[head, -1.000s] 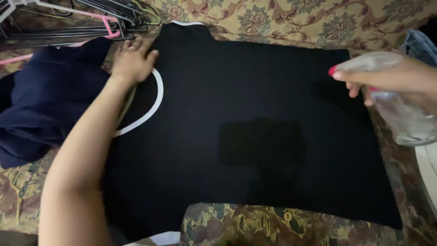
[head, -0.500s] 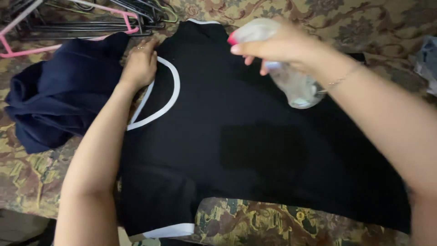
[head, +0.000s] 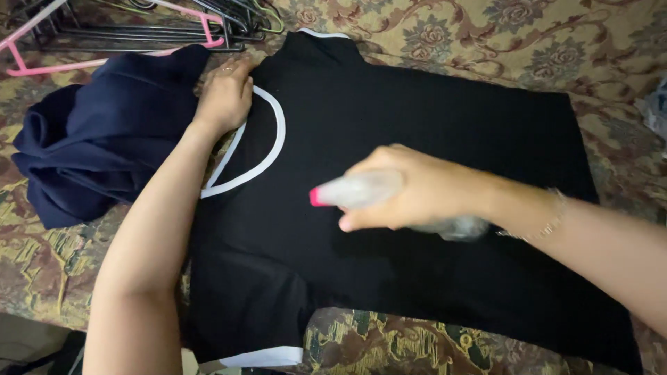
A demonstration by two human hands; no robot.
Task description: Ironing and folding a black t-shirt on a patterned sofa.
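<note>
A black shirt (head: 431, 118) with white trim at the neck and sleeve ends lies spread flat on a floral patterned surface (head: 486, 35). My left hand (head: 226, 94) presses flat on the shirt beside its white neckline, near the collar. My right hand (head: 410, 187) holds a clear spray bottle (head: 358, 189) with a pink tip, pointing left, just above the shirt's middle. The bottle's body is mostly hidden behind the hand.
A crumpled dark blue garment (head: 97, 139) lies left of the shirt. Several black and pink clothes hangers (head: 139, 28) are piled at the top left. A pale cloth (head: 656, 104) shows at the right edge.
My right hand with the spray bottle has come in from the right edge, passed over the collar area, and now sits lower over the shirt's middle. The left hand stays put.
</note>
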